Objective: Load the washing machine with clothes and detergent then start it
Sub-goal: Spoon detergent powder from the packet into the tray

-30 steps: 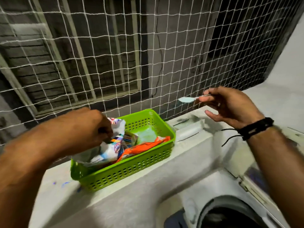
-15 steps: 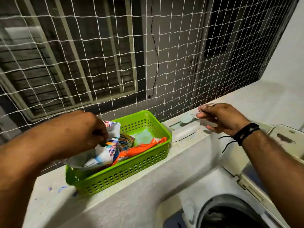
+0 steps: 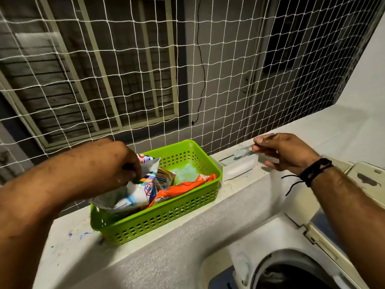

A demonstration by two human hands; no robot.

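Left grip [image 3: 116,161] pinches detergent packet [image 3: 137,190], fingertips hidden; right grip [image 3: 285,151] pinches blurred spoon [image 3: 242,151]

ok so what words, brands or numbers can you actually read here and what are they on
Nothing reads cleanly.
White detergent packet, gripped by the left hand: round blue-and-red logo and a small line of print, both too blurred.
Orange packet in the green basket: print near its lower end, too small.
Striped packet: no legible text.
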